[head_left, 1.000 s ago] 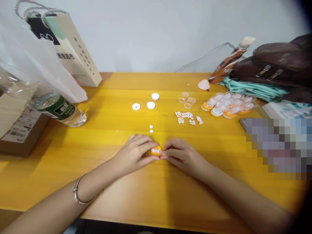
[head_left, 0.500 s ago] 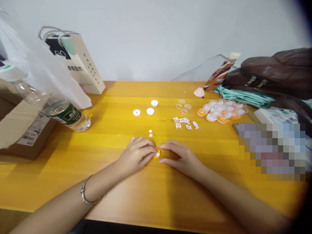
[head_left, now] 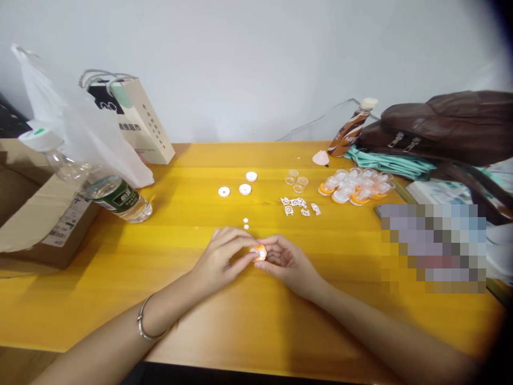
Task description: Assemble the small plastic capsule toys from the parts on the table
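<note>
Between my two hands, just above the wooden table (head_left: 224, 331), is a small round orange piece (head_left: 262, 250) with a white centre. My left hand (head_left: 222, 256) pinches it at its left side with thumb and fingers. On the opposite side, the fingers and thumb of my right hand (head_left: 292, 264) close on its rim. Beyond the hands lie two tiny white discs (head_left: 246, 220) and three larger white discs (head_left: 245, 189). Several white cut-out pieces (head_left: 297, 202) are spread to the right, with two clear cups (head_left: 300, 185) behind them.
Several clear-topped pieces with orange or white bases (head_left: 356, 187) cluster at right, near a brown bottle (head_left: 348, 131), a pink cone (head_left: 320, 158) and a dark bag (head_left: 449, 128). A water bottle (head_left: 120, 198), cardboard box (head_left: 52, 214) and paper bag (head_left: 148, 125) stand at left.
My right hand has moved in from beside the orange piece and now grips its rim. The piece is now tilted up in both hands. The camera view has shifted slightly.
</note>
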Demonstrator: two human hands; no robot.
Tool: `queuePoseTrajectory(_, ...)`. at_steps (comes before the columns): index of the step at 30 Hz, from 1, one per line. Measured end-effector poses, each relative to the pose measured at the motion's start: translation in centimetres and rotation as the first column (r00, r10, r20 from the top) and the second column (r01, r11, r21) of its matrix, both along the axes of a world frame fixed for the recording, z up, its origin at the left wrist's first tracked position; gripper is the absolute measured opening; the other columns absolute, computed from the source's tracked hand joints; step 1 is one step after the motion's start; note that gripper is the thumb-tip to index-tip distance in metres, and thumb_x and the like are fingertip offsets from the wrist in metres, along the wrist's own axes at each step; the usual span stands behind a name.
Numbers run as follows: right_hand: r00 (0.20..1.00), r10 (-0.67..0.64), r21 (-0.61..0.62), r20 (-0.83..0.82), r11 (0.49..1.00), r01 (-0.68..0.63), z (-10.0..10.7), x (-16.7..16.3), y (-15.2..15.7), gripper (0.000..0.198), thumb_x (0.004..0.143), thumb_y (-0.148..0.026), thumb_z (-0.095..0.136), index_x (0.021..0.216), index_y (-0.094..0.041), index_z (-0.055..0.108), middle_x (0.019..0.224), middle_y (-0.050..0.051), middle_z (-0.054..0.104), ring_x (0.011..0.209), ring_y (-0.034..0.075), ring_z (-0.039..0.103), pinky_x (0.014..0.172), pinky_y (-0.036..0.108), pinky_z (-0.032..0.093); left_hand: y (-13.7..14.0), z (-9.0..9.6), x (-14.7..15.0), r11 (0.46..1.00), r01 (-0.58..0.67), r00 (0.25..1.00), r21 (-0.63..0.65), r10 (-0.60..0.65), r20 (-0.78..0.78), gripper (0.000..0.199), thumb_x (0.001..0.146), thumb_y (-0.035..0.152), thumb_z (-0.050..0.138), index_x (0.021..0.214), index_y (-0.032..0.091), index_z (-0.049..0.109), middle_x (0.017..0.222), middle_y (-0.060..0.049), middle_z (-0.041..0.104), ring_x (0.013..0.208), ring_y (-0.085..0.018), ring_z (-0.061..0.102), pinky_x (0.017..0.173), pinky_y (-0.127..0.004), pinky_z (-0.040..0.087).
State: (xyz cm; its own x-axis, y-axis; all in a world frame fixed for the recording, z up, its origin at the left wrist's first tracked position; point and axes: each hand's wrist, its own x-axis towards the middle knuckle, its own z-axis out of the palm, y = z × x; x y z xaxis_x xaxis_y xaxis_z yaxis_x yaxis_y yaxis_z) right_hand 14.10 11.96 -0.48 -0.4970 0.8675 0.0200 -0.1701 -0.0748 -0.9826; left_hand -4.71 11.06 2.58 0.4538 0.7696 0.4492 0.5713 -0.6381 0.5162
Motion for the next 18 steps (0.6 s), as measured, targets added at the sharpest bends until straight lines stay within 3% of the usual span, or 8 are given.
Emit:
queuePoseTrajectory(5,0.997,-0.063,-0.018,0.054,0.998,0.064,0.0,0.2,0.0,0.033,0.065,-0.026,0.074,0.093,-0.02,0.056,0.082,0.0,0.067,0.073,0.011,0.065,0.075,0.028,0.053,2.2,0.5,-1.4,0.989,-0.15,0.988,-0.008,0.15,0.035,0.022,0.085,0.027,0.052,0.105,0.02,0.058,0.101,-0.007,0.062,0.095,-0.019,0.055,0.086,-0.037,0.042)
queuePoseTrajectory(12,0.996,-0.057,-0.02,0.075,0.998,0.058,0.5,0.4,0.1,0.035,0.064,-0.027,0.075,0.093,-0.018,0.056,0.083,0.002,0.069,0.074,0.012,0.066,0.077,0.031,0.053,10.1,2.2,-0.7,0.959,-0.282,0.919,-0.027,0.262,-0.295,0.036,0.083,0.031,0.051,0.115,0.015,0.052,0.107,-0.011,0.057,0.104,-0.024,0.052,0.093,-0.04,0.04)
queuePoseTrajectory(15,0.996,-0.055,-0.026,0.065,0.998,0.057,0.6,0.5,0.1,0.036,0.063,-0.027,0.075,0.092,-0.018,0.056,0.083,0.002,0.07,0.074,0.012,0.066,0.078,0.031,0.053,12.6,1.8,0.8,0.96,-0.279,0.892,-0.023,0.251,-0.375,0.039,0.08,0.028,0.054,0.117,0.014,0.052,0.104,-0.013,0.056,0.098,-0.026,0.054,0.09,-0.041,0.041)
queuePoseTrajectory(18,0.997,-0.067,-0.025,0.049,0.997,0.068,0.6,0.6,0.1,0.036,0.063,-0.028,0.075,0.092,-0.019,0.056,0.084,0.002,0.07,0.075,0.013,0.067,0.08,0.032,0.053,13.6,0.9,1.6,0.964,-0.264,0.892,-0.03,0.232,-0.388,0.029,0.079,0.022,0.053,0.108,0.016,0.059,0.098,-0.012,0.057,0.093,-0.025,0.055,0.089,-0.042,0.041)
